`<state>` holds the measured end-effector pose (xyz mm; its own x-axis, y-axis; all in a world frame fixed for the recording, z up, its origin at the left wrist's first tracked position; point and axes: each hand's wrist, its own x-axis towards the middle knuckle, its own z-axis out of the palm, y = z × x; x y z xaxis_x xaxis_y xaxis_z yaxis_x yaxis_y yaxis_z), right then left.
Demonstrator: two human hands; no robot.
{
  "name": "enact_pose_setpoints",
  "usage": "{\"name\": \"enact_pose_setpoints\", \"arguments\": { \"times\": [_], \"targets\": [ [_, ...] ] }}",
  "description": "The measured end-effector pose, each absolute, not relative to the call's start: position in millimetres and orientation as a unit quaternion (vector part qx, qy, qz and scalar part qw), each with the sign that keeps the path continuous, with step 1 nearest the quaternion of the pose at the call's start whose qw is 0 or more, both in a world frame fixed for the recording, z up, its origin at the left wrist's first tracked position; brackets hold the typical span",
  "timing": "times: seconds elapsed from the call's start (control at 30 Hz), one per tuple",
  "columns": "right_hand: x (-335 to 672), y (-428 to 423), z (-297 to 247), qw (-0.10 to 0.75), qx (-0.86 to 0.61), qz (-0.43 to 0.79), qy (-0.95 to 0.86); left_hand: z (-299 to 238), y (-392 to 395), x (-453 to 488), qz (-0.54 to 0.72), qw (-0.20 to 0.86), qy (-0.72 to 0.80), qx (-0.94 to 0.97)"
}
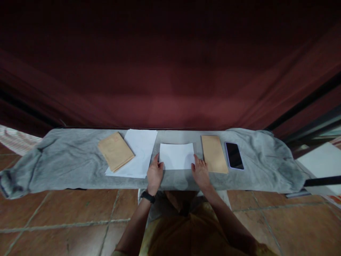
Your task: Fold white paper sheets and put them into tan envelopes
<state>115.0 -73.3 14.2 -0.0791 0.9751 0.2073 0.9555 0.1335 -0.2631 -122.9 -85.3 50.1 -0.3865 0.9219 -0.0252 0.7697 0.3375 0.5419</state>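
A white sheet of paper (176,156), half the size of the sheets to its left and perhaps folded, lies flat on the grey cloth in front of me. My left hand (155,173), with a black watch on the wrist, holds its left edge between thumb and fingers. At the opposite edge my right hand (200,171) grips the paper, index finger stretched along the side and the other fingers curled. Just right of that hand lies a brown envelope (215,154). Left of my left hand are larger white sheets (142,153), partly covered by several brown envelopes (115,151).
A phone (234,155) with a dark screen and pale purple edge lies right of the brown envelope. Grey cloth (71,160) covers the narrow table. A dark red curtain-like surface (170,81) rises behind it. Brown floor tiles (87,209) show below.
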Motion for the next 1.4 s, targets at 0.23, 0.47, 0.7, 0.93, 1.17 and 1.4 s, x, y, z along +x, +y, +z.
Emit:
{"name": "enact_pose_setpoints", "arguments": {
  "times": [0.23, 0.47, 0.7, 0.93, 1.17, 1.4],
  "targets": [
    [113.2, -74.0, 18.7, 0.134, -0.648, 0.008, -0.750, 52.5, -86.3, -117.1, 0.184, 0.121, 0.804, 0.553],
    [111.6, -75.9, 26.5, 0.159, -0.658, -0.004, -0.736, 50.3, -89.0, -117.0, 0.167, 0.026, 0.776, 0.608],
    [62.4, -54.4, 23.4, 0.295, -0.544, 0.106, -0.778, 24.0, -69.8, -75.6, 0.176, 0.019, 0.650, 0.739],
    [42.5, -30.4, 14.1, 0.215, -0.549, 0.141, -0.796, 9.3, -52.9, -61.4, 0.103, 0.050, 0.667, 0.736],
    [47.2, -24.1, 2.6, 0.167, -0.576, 0.081, -0.796, 13.6, -36.5, -79.0, 0.090, 0.038, 0.685, 0.722],
    [51.9, -16.0, -7.2, 0.215, -0.614, 0.019, -0.759, 9.3, -32.4, -84.0, 0.113, 0.012, 0.720, 0.685]
  ]
}}
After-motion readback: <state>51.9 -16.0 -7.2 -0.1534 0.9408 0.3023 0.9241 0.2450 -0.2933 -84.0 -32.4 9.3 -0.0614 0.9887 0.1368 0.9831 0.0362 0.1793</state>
